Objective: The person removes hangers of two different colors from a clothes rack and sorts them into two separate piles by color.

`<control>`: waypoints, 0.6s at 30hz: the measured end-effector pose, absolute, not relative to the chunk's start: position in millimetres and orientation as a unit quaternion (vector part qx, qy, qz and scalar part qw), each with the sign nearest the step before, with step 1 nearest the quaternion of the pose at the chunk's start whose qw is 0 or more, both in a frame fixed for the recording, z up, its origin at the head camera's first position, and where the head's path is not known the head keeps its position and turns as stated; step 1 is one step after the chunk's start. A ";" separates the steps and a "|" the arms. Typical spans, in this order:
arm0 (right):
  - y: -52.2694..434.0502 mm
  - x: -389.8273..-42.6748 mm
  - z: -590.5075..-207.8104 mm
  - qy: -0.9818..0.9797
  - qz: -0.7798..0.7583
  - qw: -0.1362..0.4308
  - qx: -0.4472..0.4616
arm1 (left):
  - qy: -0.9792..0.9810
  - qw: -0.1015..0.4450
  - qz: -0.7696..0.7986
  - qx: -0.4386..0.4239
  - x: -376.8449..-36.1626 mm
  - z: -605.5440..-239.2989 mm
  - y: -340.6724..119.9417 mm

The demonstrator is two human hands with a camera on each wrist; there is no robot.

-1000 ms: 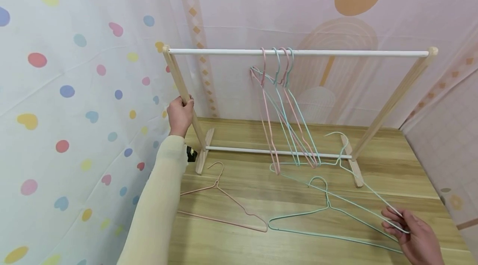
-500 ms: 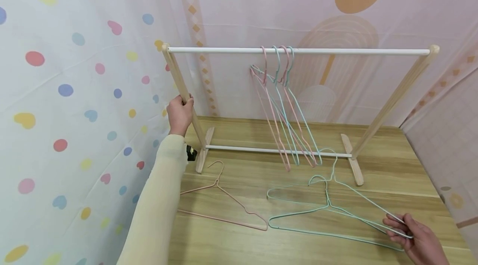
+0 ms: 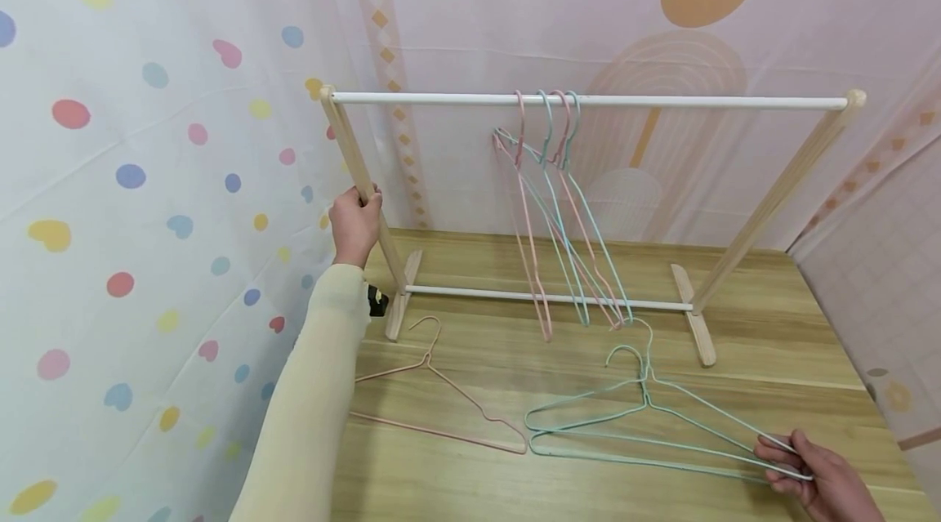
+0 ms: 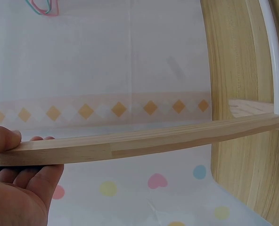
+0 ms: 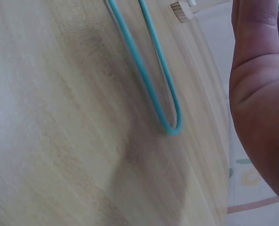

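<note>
A small wooden clothes rack (image 3: 772, 199) with a white top rail (image 3: 662, 104) stands on the wooden table (image 3: 470, 489). My left hand (image 3: 354, 224) grips its left leg (image 4: 144, 141). Several pink and teal wire hangers (image 3: 559, 211) hang from the rail. My right hand (image 3: 809, 477) pinches the end of a teal hanger (image 3: 662, 424), which lies low over a second teal hanger (image 3: 588, 457) on the table. A teal hanger's end (image 5: 170, 120) shows in the right wrist view beside my palm (image 5: 262, 94). A pink hanger (image 3: 441, 403) lies flat at the left.
A dotted curtain (image 3: 147, 179) hangs close on the left and a patterned sheet (image 3: 662, 15) behind the rack. The table's right edge (image 3: 875, 391) runs near my right hand. The rack's lower white rail (image 3: 515, 296) crosses just above the tabletop.
My right hand has lowered the teal hanger it holds from a raised tilt down onto the other teal hanger. The hanging hangers swing slightly. My left hand has stayed on the leg.
</note>
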State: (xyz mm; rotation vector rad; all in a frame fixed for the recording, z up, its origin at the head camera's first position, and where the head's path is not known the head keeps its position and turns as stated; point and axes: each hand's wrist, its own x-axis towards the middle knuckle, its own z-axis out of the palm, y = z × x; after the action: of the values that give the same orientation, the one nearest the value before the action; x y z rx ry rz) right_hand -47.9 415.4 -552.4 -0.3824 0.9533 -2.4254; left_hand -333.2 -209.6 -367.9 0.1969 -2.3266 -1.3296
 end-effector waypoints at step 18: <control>423.9 -49.7 -557.7 0.427 -0.861 0.272 -0.043 | -0.847 0.223 -0.477 0.075 -335.1 -368.7 -210.1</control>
State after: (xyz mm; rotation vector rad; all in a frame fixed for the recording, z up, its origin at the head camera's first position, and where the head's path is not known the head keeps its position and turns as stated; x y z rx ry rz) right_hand -49.7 423.9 -557.7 -0.1167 1.1487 -2.3186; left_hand -335.1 -210.1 -368.7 0.2067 -2.3381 -1.3186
